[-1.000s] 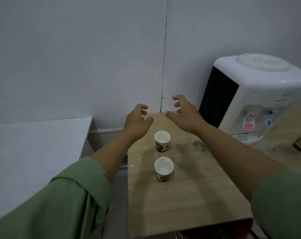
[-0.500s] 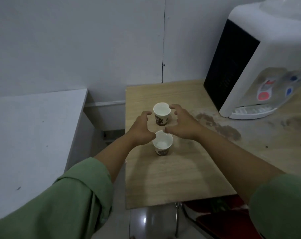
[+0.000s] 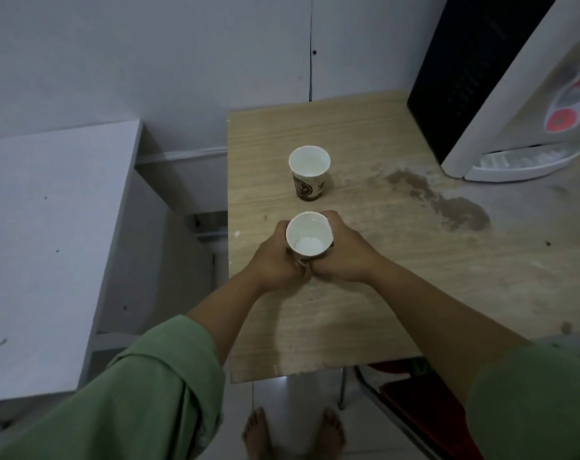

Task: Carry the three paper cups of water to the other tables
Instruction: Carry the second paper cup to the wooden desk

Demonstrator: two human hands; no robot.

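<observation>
Two white paper cups with brown print are on the wooden table (image 3: pixel 365 313). The near paper cup (image 3: pixel 309 235) is clasped from both sides: my left hand (image 3: pixel 275 257) wraps its left side and my right hand (image 3: pixel 343 252) its right side, fingers closed around the wall. Its lower part is hidden by my hands, so I cannot tell if it rests on the wood. The far paper cup (image 3: pixel 309 172) stands upright on the table just beyond, untouched. Both cups show a white inside with a little clear water. A third cup is not in view.
A white water dispenser (image 3: pixel 501 104) with a black side fills the table's back right; dark wet stains (image 3: pixel 448 207) lie in front of it. A white table (image 3: pixel 46 247) stands to the left across a gap. A red chair (image 3: pixel 424 413) sits under the wooden table's front edge.
Both hands dropped from above the cups and closed around the near cup. The camera has tilted down and moved closer to the table.
</observation>
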